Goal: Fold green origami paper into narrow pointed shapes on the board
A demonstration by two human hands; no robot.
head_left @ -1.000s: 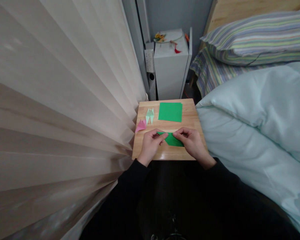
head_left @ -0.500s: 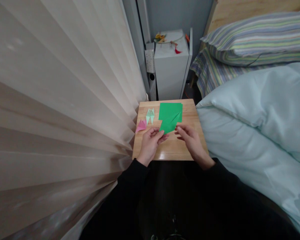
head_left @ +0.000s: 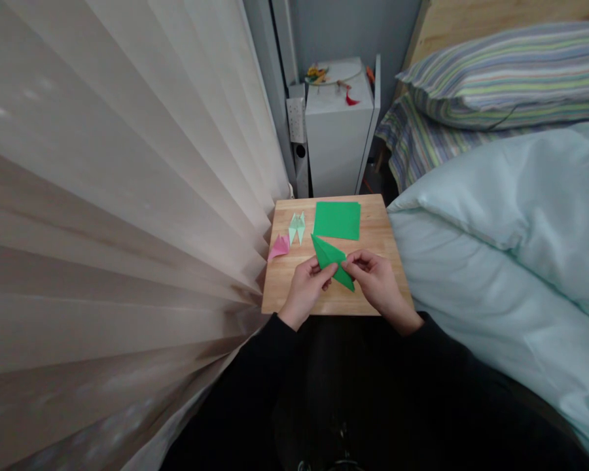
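A folded green sheet of origami paper (head_left: 330, 256) is held over the front half of a small wooden table (head_left: 282, 288). Its long shape slants from upper left to lower right. My left hand (head_left: 307, 284) pinches it near the middle, thumb on top. At its right edge my right hand (head_left: 374, 278) is closed, thumb and index finger pressed on the paper. Behind it lie flat green sheets (head_left: 338, 220), stacked slightly askew. To the left are a pale green folded paper piece (head_left: 297, 227) and a pink folded paper piece (head_left: 279, 247).
A pleated curtain (head_left: 177, 196) hangs along the table's left side. On the right, a bed with a pale blue quilt (head_left: 471, 261) and a striped pillow (head_left: 510, 78) borders it. A white cabinet (head_left: 338, 144) stands beyond the table's far edge.
The held green paper has turned and moved toward me, off the stacked sheets, and now slants the other way. My right hand, earlier beside the paper with fingers apart, now grips its right edge.
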